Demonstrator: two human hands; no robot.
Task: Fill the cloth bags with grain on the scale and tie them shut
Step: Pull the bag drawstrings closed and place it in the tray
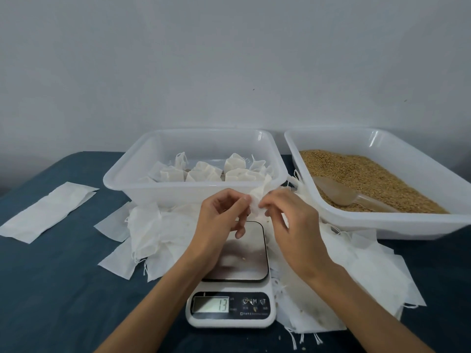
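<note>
Both hands hold one small white cloth bag [258, 197] above the far end of the scale [233, 284]. My left hand [221, 220] pinches its left edge and my right hand [288, 222] pinches its right edge. The scale's steel plate [239, 261] carries a stray grain or two, and the display reads 13. Brown grain [367, 179] fills the white tray [382, 222] at the right, with a translucent scoop [341, 194] lying in it. Several filled, tied bags [206, 171] sit in the white tub [178, 192] behind the scale.
Flat empty cloth bags lie in piles left of the scale [153, 238] and right of it [356, 276]. One more flat bag [48, 212] lies alone at the far left on the blue tablecloth [63, 289]. A white wall stands behind the table.
</note>
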